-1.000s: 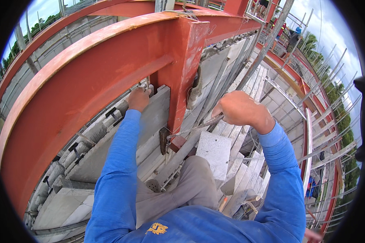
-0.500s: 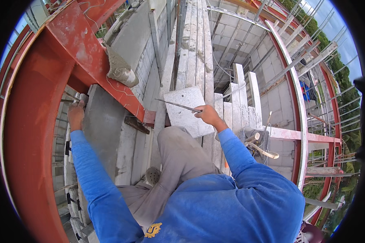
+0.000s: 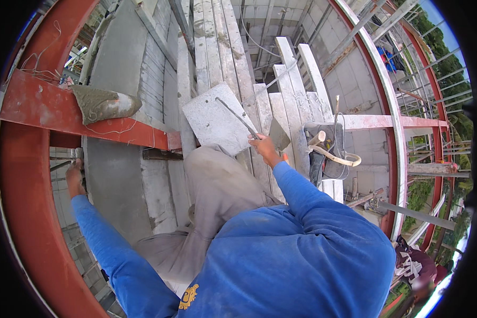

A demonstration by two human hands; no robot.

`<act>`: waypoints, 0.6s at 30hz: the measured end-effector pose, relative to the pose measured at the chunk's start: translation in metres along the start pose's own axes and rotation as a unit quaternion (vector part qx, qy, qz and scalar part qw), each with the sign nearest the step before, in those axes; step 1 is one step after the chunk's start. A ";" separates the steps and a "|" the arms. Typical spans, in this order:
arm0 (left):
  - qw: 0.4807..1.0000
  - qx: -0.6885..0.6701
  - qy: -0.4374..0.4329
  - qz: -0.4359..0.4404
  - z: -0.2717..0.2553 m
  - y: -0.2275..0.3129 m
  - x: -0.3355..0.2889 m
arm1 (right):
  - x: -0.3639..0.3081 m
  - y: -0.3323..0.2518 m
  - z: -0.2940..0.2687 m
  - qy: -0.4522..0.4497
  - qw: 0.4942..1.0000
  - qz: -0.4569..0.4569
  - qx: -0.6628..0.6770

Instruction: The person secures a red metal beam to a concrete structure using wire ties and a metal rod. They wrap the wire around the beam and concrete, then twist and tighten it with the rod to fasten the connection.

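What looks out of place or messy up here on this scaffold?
A lump of wet grey mortar sits slumped on the red steel beam, overhanging its edge. A grey block lies askew across the planks. The right hand holds a trowel over it; the left hand grips the wall edge.

The person is wearing a blue long-sleeved shirt (image 3: 297, 249) bearing a small yellow emblem (image 3: 187, 297) at the lower front, and dusty grey trousers (image 3: 217, 201), both hands showing bare beyond the cuffs.
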State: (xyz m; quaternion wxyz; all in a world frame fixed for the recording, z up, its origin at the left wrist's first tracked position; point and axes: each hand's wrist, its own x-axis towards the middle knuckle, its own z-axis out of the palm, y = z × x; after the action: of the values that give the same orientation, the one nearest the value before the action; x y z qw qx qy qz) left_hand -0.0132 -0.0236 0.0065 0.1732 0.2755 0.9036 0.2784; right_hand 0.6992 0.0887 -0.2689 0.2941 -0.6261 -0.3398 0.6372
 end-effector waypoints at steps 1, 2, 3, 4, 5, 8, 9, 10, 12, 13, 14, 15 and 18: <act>0.999 0.015 0.023 0.030 -0.002 -0.001 -0.001 | 0.000 0.008 0.002 0.013 0.999 -0.047 -0.017; 0.996 0.035 0.057 0.051 -0.009 -0.003 -0.004 | -0.004 0.012 0.008 0.007 1.000 -0.020 0.003; 0.993 0.094 0.063 0.027 -0.006 0.008 -0.012 | -0.009 0.018 0.006 0.022 0.999 -0.032 -0.014; 0.959 0.222 0.128 0.117 -0.001 0.024 -0.014 | -0.002 0.037 -0.001 0.044 0.991 -0.120 -0.044; 0.977 0.114 0.116 0.138 0.021 0.053 -0.040 | -0.003 0.044 -0.015 0.081 0.975 -0.169 -0.116; 0.959 0.107 0.198 0.175 -0.008 0.069 -0.136 | -0.032 0.036 -0.007 0.073 0.929 -0.248 -0.267; 0.958 0.095 0.201 0.184 -0.020 0.089 -0.176 | -0.038 0.030 -0.006 0.059 0.914 -0.244 -0.318; 0.956 0.084 0.204 0.193 -0.040 0.111 -0.219 | -0.041 0.026 -0.003 0.046 0.897 -0.241 -0.368; 0.955 -0.006 0.221 0.199 -0.086 0.140 -0.287 | -0.032 0.031 0.002 0.026 0.843 -0.330 -0.424; 0.930 -0.012 0.283 0.233 -0.109 0.145 -0.314 | -0.023 0.033 0.003 0.022 0.811 -0.372 -0.450; 0.902 -0.022 0.336 0.269 -0.125 0.149 -0.331 | -0.011 0.031 0.002 0.018 0.794 -0.383 -0.471; 0.878 -0.005 0.399 0.263 -0.150 0.150 -0.348 | 0.000 0.029 0.003 0.009 0.778 -0.394 -0.490; 0.801 0.077 0.559 0.198 -0.231 0.131 -0.383 | 0.027 0.017 0.014 -0.011 0.727 -0.415 -0.546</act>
State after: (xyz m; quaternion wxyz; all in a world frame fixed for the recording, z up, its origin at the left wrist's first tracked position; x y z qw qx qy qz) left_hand 0.2335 -0.2547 0.3279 -0.4428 0.2574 0.7879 0.3419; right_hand 0.6846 0.0998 -0.2988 0.1329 -0.4680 -0.8584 0.1626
